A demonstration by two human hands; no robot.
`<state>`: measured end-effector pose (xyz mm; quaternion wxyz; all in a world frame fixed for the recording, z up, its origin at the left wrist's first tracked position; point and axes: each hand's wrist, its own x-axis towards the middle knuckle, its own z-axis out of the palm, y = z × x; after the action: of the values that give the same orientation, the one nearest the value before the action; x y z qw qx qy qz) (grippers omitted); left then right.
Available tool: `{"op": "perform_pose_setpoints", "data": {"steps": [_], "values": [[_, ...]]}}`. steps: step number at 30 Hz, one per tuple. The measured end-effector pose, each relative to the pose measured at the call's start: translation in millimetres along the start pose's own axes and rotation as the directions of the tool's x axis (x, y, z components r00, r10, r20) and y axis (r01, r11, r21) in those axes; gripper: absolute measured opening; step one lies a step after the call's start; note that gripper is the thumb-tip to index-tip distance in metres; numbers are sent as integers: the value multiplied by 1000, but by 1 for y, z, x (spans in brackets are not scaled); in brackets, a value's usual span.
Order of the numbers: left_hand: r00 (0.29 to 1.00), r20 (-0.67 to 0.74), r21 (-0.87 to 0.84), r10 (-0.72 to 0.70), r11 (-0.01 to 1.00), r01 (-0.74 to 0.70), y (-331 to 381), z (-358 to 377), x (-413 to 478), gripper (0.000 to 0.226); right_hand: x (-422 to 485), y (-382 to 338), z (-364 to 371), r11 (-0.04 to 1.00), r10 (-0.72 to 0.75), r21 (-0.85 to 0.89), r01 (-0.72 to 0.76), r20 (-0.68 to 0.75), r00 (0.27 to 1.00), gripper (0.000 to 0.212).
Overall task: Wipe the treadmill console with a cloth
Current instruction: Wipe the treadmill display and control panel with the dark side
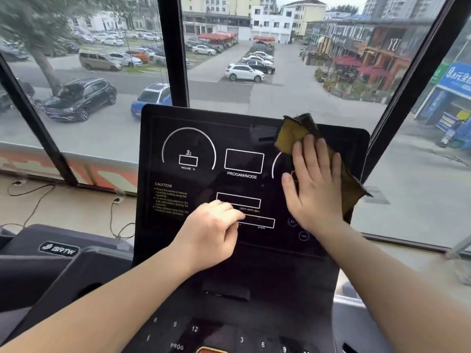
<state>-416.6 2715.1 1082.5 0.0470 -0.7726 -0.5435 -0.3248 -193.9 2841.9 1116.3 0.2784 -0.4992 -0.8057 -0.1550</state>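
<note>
Presses a yellow-brown cloth (290,137) flat onto the treadmill console (158,138) with the right hand (314,184), fingers straight, cloth under the palm and spilling past fingertips and little-finger edge. Rests the left hand (211,233) on the screen, lower left of the right, fingers curled, gripping nothing.

Cloth (293,135) on console (204,138) upper right — right hand (314,184) atop it.
</note>
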Motion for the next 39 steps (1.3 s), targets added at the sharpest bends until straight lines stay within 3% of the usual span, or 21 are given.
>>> {"op": "perform_pose_setpoints", "data": {"steps": [2, 8, 11, 14, 17, 19, 21, 26, 30, 35, 39], "values": [[999, 25, -9, -25, 1000, 25, -8, 1, -9, 22, -35, -32, 19, 997, 33, 74, -37, 45, 998, 68], [995, 74, -35, -73, 997, 76, -35, -6, -31, 22, -114, -85, 55, 962, -113, 269, 41, 259, 959, 64], [992, 80, -25, -96, 995, 98, -56, -13, -34, 22, -64, -71, 34, 966, -221, 181, 184, 213, 952, 58], [991, 62, -52, -121, 991, 124, -73, -22, -32, 18, -1, -72, 13, 971, -239, 49, 234, 141, 961, 55], [988, 54, -90, -147, 984, 152, -88, -38, -34, 13, 12, -100, 24, 994, -107, -15, 108, 43, 993, 56], [985, 56, -100, -161, 981, 166, -103, -49, -40, 13, -2, -132, 42, 999, 27, 27, -27, -4, 1000, 58], [980, 73, -91, -185, 977, 191, -122, -58, -51, 14, -26, -173, 60, 993, 58, 101, -61, 27, 998, 60], [972, 118, -90, -204, 972, 215, -159, -73, -70, 20, -71, -236, 84, 971, -216, 159, 178, 265, 940, 62], [969, 99, -121, -225, 964, 236, -169, -83, -74, 17, -21, -210, 61, 938, -346, 91, 334, 242, 906, 56], [970, -11, -143, -242, 961, 238, -177, -92, -67, 11, 68, -205, 37, 972, -236, 19, 235, 96, 967, 57], [949, -69, -156, -308, 943, 295, -181, -100, -74, 15, 29, -240, 64, 991, -127, 42, 125, 63, 990, 66]]}}
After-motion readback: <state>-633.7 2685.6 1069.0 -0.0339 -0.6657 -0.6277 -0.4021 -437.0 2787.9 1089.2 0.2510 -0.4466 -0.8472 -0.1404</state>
